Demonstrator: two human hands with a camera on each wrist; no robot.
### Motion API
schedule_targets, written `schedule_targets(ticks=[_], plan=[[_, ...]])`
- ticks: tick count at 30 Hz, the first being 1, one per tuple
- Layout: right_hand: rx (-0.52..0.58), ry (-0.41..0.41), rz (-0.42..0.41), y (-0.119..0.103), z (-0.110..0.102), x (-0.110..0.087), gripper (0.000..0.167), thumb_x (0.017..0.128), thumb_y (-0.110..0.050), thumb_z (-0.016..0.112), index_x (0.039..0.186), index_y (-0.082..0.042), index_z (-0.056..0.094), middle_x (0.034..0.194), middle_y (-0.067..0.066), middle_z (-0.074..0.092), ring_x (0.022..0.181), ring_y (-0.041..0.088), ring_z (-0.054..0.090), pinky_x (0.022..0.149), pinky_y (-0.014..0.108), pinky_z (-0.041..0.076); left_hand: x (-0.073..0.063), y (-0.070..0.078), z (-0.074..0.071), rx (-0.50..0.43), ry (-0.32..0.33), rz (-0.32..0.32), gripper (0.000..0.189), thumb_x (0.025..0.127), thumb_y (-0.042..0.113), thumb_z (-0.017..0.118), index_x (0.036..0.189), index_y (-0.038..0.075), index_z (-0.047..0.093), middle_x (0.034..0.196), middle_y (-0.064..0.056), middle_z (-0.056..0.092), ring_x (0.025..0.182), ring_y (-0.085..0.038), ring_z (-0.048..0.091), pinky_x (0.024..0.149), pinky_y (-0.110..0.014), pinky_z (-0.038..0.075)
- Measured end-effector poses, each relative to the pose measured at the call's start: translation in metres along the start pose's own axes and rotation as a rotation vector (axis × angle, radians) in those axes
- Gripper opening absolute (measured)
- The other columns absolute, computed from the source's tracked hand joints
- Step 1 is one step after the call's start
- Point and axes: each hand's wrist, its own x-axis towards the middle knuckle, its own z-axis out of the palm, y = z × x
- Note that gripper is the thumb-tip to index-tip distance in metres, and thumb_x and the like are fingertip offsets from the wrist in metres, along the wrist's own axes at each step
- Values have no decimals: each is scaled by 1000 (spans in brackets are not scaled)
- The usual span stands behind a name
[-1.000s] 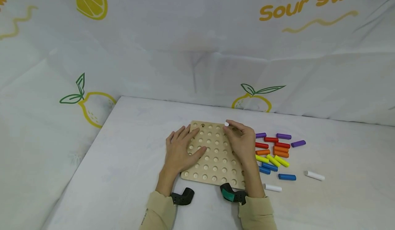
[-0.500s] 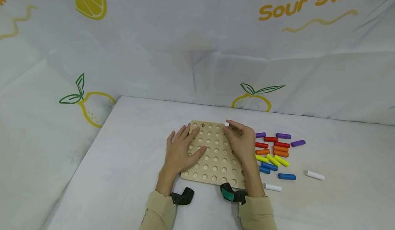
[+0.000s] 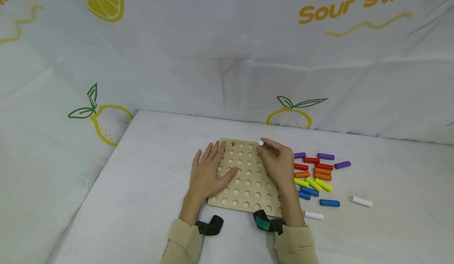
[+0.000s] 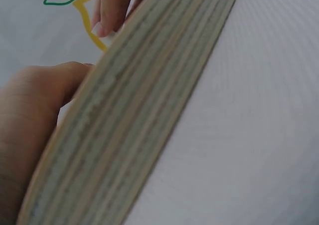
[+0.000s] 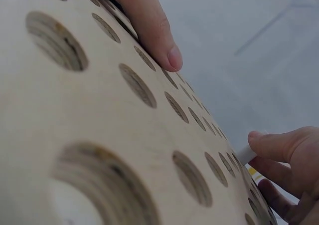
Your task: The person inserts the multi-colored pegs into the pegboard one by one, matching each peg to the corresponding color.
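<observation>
A square wooden peg board (image 3: 244, 185) with rows of round holes lies on the white table. My left hand (image 3: 210, 168) rests flat on its left side, fingers straight, thumb on the board (image 5: 164, 40). My right hand (image 3: 274, 159) pinches a white peg (image 3: 260, 142) upright over the board's far right corner; in the right wrist view the fingertips (image 5: 271, 145) hold the white peg (image 5: 245, 154) just above the holes. The left wrist view shows the board's layered edge (image 4: 134, 130) close up and the thumb (image 4: 35, 105) on it.
Loose pegs lie right of the board: purple (image 3: 325, 156), red (image 3: 311, 160), orange (image 3: 322, 174), yellow (image 3: 313, 184), blue (image 3: 329, 203) and two white pegs (image 3: 361, 201), (image 3: 313, 215). A white cloth with lemon prints (image 3: 289, 116) walls the table at the back and left.
Almost nothing differs. My left hand's fingers have shifted very slightly on the board; the right hand keeps the white peg at the same far corner.
</observation>
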Motion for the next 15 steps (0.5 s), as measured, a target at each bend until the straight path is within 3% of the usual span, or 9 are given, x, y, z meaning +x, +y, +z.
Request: schedule_targets(ticks=[10, 15], plan=[[10, 8, -2, 0, -1, -3, 32, 94, -9, 72, 126, -3, 72, 123, 20, 73, 111, 26, 68, 82, 3, 51, 1, 0, -1, 4, 1, -19, 93, 90, 67, 53, 163, 17, 25, 168, -4, 32, 159, -24, 25, 130, -54, 13], [22, -8, 14, -2, -3, -4, 35, 95, -13, 73, 129, -5, 71, 125, 20, 72, 117, 27, 68, 84, 3, 50, 1, 0, -2, -5, 3, -29, 93, 90, 66, 54, 163, 18, 25, 167, -3, 33, 159, -24, 25, 130, -54, 13]])
